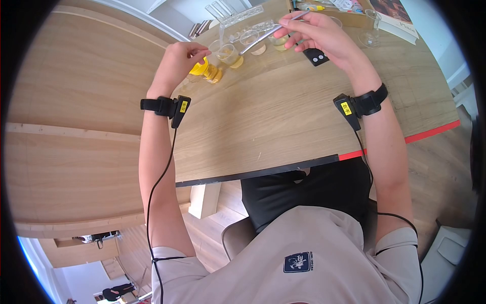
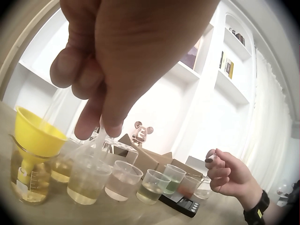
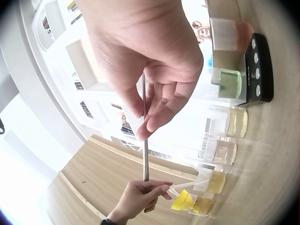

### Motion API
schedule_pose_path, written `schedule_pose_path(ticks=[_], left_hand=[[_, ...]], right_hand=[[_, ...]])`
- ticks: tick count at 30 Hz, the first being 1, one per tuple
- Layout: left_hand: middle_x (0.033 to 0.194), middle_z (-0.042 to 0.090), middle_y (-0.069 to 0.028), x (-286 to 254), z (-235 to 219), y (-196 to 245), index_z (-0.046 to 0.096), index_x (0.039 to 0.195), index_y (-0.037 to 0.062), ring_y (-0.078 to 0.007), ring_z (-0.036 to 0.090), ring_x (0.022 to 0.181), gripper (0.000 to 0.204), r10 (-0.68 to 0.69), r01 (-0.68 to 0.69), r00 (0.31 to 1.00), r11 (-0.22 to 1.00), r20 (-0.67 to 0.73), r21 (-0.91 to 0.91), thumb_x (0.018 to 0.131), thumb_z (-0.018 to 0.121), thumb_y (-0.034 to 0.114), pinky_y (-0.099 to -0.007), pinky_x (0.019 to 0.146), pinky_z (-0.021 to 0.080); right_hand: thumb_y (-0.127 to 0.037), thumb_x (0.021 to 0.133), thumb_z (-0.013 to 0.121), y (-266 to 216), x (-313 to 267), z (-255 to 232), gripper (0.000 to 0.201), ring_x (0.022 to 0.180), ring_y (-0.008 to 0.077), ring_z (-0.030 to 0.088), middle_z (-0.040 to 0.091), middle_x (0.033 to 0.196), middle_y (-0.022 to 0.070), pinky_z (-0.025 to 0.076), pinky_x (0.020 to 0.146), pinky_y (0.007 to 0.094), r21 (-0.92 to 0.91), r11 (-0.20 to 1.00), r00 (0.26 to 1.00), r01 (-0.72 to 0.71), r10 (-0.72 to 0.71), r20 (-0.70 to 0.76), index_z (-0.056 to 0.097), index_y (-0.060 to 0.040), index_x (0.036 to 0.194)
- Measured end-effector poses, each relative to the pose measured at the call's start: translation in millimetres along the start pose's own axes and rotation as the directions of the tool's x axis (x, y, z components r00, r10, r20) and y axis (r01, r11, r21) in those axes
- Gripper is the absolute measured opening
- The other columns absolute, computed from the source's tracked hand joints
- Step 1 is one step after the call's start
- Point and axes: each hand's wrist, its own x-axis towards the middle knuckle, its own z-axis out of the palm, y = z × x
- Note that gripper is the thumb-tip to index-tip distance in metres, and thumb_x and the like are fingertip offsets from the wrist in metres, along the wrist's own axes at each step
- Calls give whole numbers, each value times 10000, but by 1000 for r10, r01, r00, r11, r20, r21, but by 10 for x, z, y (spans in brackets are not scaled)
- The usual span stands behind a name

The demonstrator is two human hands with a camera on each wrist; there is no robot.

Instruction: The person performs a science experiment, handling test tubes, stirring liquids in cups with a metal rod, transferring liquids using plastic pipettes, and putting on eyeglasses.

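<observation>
My left hand [image 1: 177, 63] pinches a thin translucent stick [image 2: 99, 146] between thumb and forefinger, above a clear cup of pale yellow liquid [image 2: 84, 190]. The stick's lower part overlaps the cup in the left wrist view. Close by that hand, a yellow funnel [image 2: 40, 133] sits in the mouth of a graduated glass vessel [image 2: 30, 185] holding amber liquid. My right hand [image 1: 324, 38] holds a slim metal spatula [image 3: 146, 161] up over the row of cups, thumb and fingertips pinching it. Its flattened end points down to the left, toward the left hand.
Several cups stand in a row, among them one with green liquid [image 3: 230, 84] and one with reddish liquid [image 2: 187, 185]. A black scale [image 2: 180, 205] lies by them. Behind are a test tube rack [image 1: 243, 16], a glass flask [image 1: 371, 25] and a cardboard box [image 2: 154, 159].
</observation>
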Motion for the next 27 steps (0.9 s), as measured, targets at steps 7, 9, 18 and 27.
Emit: schedule_pose_path(ticks=[7, 9, 18, 27], left_hand=[[813, 746, -86, -55, -117, 34, 748, 1096, -6, -114, 699, 765, 224, -47, 47, 999, 997, 1, 55, 937, 703, 146, -251, 722, 528], [812, 746, -80, -75, -151, -10, 748, 1096, -6, -112, 699, 773, 226, -39, 39, 999, 999, -3, 22, 937, 706, 148, -248, 723, 526], [826, 764, -89, -161, -203, 12, 758, 1056, -8, -124, 717, 766, 193, -30, 30, 999, 1000, -24, -7, 939, 700, 135, -256, 720, 532], [816, 759, -63, -165, -213, 53, 765, 1058, 20, -91, 682, 744, 186, -35, 36, 998, 999, -60, 3, 953, 683, 150, -245, 704, 512]], right_hand=[[-327, 999, 636, 62, 6, -22, 334, 824, 84, 664, 731, 1075, 89, 535, 701, 207, -3, 1000, 1000, 3, -3, 3, 623, -58, 1195], [-326, 999, 637, 67, 5, -23, 333, 822, 83, 664, 731, 1074, 89, 535, 701, 207, 2, 1000, 1000, 2, -2, 2, 623, -58, 1195], [-346, 980, 660, 42, 16, -22, 359, 858, 106, 695, 750, 1049, 73, 547, 746, 229, 0, 1000, 1000, 7, -7, 2, 655, -48, 1180], [-314, 1001, 633, 50, -8, -22, 336, 823, 88, 661, 727, 1078, 94, 537, 711, 214, 19, 1000, 1000, 0, 0, -5, 623, -46, 1203]])
